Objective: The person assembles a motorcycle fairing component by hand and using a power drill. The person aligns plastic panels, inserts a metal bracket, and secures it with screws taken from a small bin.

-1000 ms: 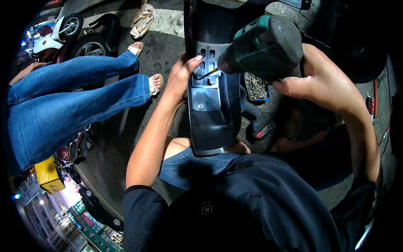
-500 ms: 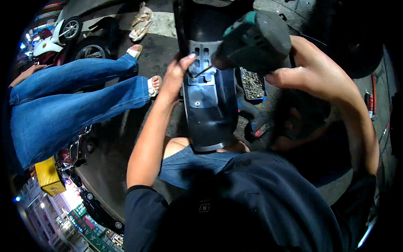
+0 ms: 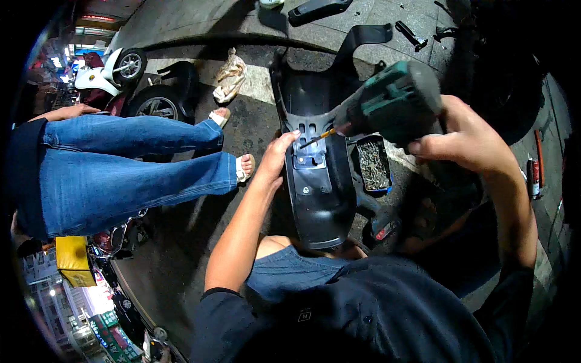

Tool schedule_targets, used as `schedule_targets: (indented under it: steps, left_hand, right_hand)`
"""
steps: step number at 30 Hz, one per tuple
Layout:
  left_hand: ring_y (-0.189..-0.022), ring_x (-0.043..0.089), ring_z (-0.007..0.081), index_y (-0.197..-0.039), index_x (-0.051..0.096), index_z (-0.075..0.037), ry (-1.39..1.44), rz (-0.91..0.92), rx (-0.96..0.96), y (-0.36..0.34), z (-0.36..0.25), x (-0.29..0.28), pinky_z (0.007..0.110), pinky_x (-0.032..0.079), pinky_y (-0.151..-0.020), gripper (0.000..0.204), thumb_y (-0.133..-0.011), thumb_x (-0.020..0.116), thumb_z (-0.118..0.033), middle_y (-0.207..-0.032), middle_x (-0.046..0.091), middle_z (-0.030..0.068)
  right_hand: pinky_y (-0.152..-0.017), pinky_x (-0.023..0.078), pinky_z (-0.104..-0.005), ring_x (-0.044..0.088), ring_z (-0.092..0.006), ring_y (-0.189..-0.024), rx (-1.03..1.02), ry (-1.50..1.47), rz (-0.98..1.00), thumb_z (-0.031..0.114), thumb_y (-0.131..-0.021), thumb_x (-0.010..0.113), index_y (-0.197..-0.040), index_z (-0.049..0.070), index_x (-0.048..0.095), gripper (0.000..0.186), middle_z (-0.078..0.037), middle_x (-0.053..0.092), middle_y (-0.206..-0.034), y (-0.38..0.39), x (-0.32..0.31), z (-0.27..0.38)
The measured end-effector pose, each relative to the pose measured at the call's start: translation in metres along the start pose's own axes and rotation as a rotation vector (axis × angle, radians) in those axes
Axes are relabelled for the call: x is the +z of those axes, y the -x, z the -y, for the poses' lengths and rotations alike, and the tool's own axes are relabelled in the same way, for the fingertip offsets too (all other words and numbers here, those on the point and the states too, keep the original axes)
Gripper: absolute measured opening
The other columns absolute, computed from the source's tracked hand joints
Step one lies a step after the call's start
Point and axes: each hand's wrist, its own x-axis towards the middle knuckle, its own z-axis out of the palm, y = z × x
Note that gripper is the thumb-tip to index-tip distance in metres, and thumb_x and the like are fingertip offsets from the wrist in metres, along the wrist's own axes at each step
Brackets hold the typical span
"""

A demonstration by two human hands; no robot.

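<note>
A long black plastic mudguard (image 3: 324,227) lies lengthwise before me, its near end at my lap. On its middle is a metal plate (image 3: 311,175) with slots and holes. My left hand (image 3: 276,157) grips the mudguard's left edge, with the thumb over the slotted part. In my right hand (image 3: 463,136) is a green and black power drill (image 3: 393,103), pointing left and down. Its thin drill bit (image 3: 318,139) has its tip at the plate, close to my left thumb; whether it touches is unclear. The drill's handle is mostly hidden in shadow.
Right of the mudguard stands a blue tray (image 3: 375,166) of screws, with a second power tool (image 3: 381,224) below it. A person in jeans (image 3: 133,175) is close on the left. A crumpled bag (image 3: 230,75) and black plastic parts (image 3: 318,9) lie farther off.
The whole picture has shifted, so the mudguard and both hands appear lower and further right. The drill bit stays near the same spot on the plate. More ground shows at the far side.
</note>
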Motion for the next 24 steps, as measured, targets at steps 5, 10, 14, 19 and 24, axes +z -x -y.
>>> schedule_targets:
  steps: [5,10,14,19,24]
  left_hand:
    - [-0.084,0.068,0.0263,-0.106,0.063,-0.001,0.281,0.067,-0.089,0.019,-0.017,-0.002,0.040,0.056,-0.080,0.036,-0.086,0.055,-0.030,-0.098,0.070,0.0142]
    - [-0.085,0.068,0.0279,-0.106,0.064,-0.001,0.255,0.039,-0.052,0.035,-0.030,0.003,0.041,0.055,-0.081,0.038,-0.081,0.057,-0.028,-0.098,0.069,0.0148]
    - [-0.084,0.066,0.0253,-0.101,0.066,-0.003,0.168,-0.120,0.081,0.034,-0.030,-0.003,0.038,0.054,-0.080,0.034,-0.078,0.060,-0.028,-0.093,0.069,0.0124]
    - [-0.083,0.065,0.0235,-0.093,0.068,-0.006,0.123,-0.323,0.256,0.048,-0.053,-0.011,0.034,0.052,-0.082,0.027,-0.075,0.064,-0.026,-0.088,0.068,0.0096]
    - [-0.077,0.068,0.0200,-0.093,0.068,-0.009,0.113,-0.304,0.376,0.052,-0.062,-0.024,0.032,0.057,-0.071,0.023,-0.082,0.067,-0.029,-0.086,0.070,0.0060]
  right_hand:
    - [-0.079,0.049,-0.0300,0.061,-0.0160,-0.081,-0.153,-0.018,-0.239,0.028,-0.076,0.066,-0.109,0.000,0.062,0.043,-0.007,0.066,-0.094,0.018,-0.043,-0.014]
    - [-0.073,0.052,-0.0313,0.063,-0.0161,-0.080,-0.218,0.005,-0.542,0.036,-0.080,0.062,-0.113,0.003,0.062,0.047,-0.007,0.066,-0.086,0.043,-0.120,-0.095]
    - [-0.069,0.052,-0.0261,0.063,-0.0118,-0.076,0.071,-0.564,-0.687,0.041,-0.085,0.060,-0.114,0.004,0.061,0.047,-0.005,0.065,-0.087,0.017,-0.084,-0.134]
    - [-0.069,0.051,-0.0340,0.063,-0.0180,-0.078,0.355,-0.671,-0.628,0.043,-0.086,0.060,-0.110,0.005,0.064,0.045,-0.006,0.068,-0.092,-0.005,-0.065,-0.252]
    - [-0.076,0.053,-0.0403,0.064,-0.0240,-0.083,0.329,-0.915,-0.749,0.046,-0.085,0.060,-0.108,0.008,0.064,0.044,-0.007,0.067,-0.097,0.000,-0.071,-0.415]
